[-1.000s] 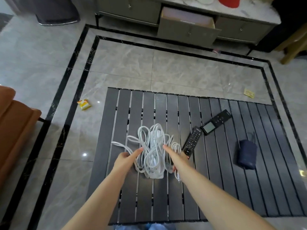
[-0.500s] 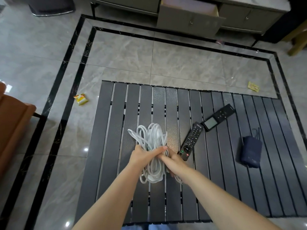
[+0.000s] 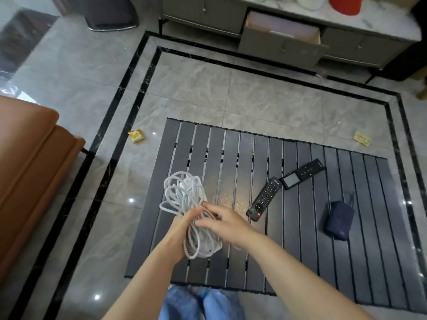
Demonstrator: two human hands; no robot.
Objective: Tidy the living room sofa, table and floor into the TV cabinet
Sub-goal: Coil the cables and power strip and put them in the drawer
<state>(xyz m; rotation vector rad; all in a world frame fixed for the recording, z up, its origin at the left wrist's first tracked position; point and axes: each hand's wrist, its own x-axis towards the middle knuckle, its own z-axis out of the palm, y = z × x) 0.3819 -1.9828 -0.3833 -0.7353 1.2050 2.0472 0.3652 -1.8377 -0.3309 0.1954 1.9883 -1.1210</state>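
Since half a second ago you have lifted the white cable bundle [image 3: 184, 209] off the slats and drawn it toward you and to the left, and your view has swung up so the TV cabinet [image 3: 288, 26] shows more fully. Your left hand [image 3: 182, 229] grips the bundle round its middle from underneath, fingers curled about the loops; your right hand [image 3: 225, 224] lies over the coils from the other side, fingers bent onto them, though how firmly it pinches is hard to judge because the strands hide the fingertips. The bundle now hangs above the near left part of the slatted table [image 3: 369, 262], loops sticking out above and below your hands. By my reading you are early in the job: the cable is gathered but not yet stowed, and the cabinet's open drawer [image 3: 283, 33] waits across the floor, well apart from you. Left on the table are the black remote [image 3: 264, 199], the second remote with a screen [image 3: 301, 174] just beside it, and the dark blue pouch [image 3: 338, 219]. On the floor a yellow wrapper [image 3: 136, 136] lies left of the table and another yellow scrap [image 3: 362, 138] to the right. Only a corner of the brown sofa [image 3: 30, 162] shows, so whatever sits on it is cut off. The drawer's contents are blurred, and the cable's plug ends cannot be made out.
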